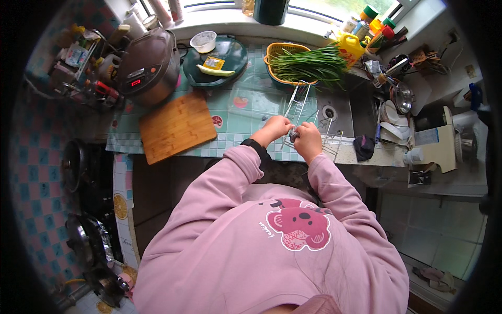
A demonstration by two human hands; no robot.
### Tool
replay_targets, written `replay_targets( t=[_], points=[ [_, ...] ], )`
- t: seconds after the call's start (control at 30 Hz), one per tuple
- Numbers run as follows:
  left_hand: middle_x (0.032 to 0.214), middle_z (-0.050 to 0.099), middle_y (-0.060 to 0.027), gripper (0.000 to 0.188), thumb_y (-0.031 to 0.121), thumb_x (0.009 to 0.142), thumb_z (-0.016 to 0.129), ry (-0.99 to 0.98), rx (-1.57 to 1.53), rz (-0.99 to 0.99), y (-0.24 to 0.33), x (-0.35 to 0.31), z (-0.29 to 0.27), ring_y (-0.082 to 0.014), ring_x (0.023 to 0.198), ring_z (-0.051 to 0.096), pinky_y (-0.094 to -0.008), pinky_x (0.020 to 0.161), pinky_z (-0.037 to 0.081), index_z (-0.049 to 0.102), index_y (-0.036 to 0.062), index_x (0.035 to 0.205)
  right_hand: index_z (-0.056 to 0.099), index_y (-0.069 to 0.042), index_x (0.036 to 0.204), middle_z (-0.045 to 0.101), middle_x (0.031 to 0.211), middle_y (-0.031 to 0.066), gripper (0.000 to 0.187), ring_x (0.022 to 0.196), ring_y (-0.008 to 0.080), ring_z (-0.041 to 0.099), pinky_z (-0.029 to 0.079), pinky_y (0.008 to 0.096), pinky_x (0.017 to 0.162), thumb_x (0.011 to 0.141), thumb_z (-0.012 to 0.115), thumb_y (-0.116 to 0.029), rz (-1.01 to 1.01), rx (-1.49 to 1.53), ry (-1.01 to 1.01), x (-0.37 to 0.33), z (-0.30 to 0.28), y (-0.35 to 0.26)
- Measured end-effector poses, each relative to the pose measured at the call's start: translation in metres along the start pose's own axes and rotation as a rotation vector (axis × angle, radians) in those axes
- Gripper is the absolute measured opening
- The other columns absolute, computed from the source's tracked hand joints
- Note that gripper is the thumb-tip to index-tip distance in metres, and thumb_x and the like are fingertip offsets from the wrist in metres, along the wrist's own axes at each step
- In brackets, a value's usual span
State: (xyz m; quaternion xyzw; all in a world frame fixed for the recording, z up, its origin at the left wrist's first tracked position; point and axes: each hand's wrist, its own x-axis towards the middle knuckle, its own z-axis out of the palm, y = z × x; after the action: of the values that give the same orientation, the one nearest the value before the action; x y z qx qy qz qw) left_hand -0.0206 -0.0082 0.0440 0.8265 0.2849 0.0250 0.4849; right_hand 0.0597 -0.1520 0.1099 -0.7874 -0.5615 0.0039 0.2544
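Observation:
Both my hands are at the counter's front edge, on a metal wire rack (299, 100) that spans the counter and the sink. My left hand (276, 130) is closed, its fingertips pinching the rack's wire. Close beside it, my right hand (308, 140) is closed on a small grey wad (294, 135) that looks like steel wool, pressed against the wire. The fingers partly hide both the wad and the wire under them. Beyond the rack, a yellow basket (268, 55) holds a heap of long green chives (308, 64).
A wooden cutting board (178, 126) lies at left, near a brown rice cooker (150, 68). A dark green lid (238, 55) bears a pale peeled vegetable (215, 71), a yellow packet (214, 63) and a plastic tub (203, 42). The sink (342, 104) and stacked bowls (393, 128) are right.

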Motion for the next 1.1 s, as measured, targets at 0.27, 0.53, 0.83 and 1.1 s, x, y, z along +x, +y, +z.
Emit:
replay_targets(
  t=[0.27,0.53,0.83,1.1],
  points=[
    [0.071,0.067,-0.0086,0.039,0.046,0.087,0.065,-0.004,0.081,0.003,0.021,-0.034,0.005,-0.0264,0.070,0.065,-0.0403,0.068,0.050,0.073,0.0096,0.074,0.068,-0.009,0.079,0.061,0.083,0.0065,0.015,0.084,0.0301,0.057,0.048,0.0410,0.073,0.067,0.065,0.000,-0.002,-0.089,-0.042,-0.025,-0.025,0.012],
    [0.100,0.058,-0.0101,0.031,0.042,0.087,0.065,0.268,0.396,0.112,0.030,-0.060,0.012,-0.0304,0.098,0.057,-0.0411,0.083,0.048,0.076,0.0141,0.079,0.067,-0.013,0.077,0.059,0.081,0.0032,0.010,0.083,0.0269,0.057,0.047,0.0406,0.071,0.071,0.064,-0.005,-0.127,-0.190,0.024,-0.026,-0.027,0.012],
    [0.111,0.058,-0.0176,0.033,0.034,0.083,0.072,0.177,0.009,0.192,0.029,-0.058,0.027,-0.0367,0.102,0.058,-0.0447,0.085,0.049,0.066,0.0119,0.108,0.069,-0.014,0.079,0.062,0.084,0.0000,0.011,0.087,0.0232,0.058,0.047,0.0382,0.076,0.070,0.069,-0.007,-0.122,-0.188,0.102,-0.013,-0.046,0.037],
    [0.086,0.062,-0.0138,0.027,0.033,0.090,0.061,0.160,0.262,0.100,0.024,-0.080,0.019,-0.0355,0.084,0.061,-0.0471,0.072,0.048,0.068,0.0082,0.083,0.067,-0.015,0.078,0.063,0.084,0.0007,0.013,0.086,0.0243,0.059,0.048,0.0373,0.073,0.067,0.070,-0.007,-0.183,-0.082,0.046,-0.032,-0.034,0.026]
  ],
)
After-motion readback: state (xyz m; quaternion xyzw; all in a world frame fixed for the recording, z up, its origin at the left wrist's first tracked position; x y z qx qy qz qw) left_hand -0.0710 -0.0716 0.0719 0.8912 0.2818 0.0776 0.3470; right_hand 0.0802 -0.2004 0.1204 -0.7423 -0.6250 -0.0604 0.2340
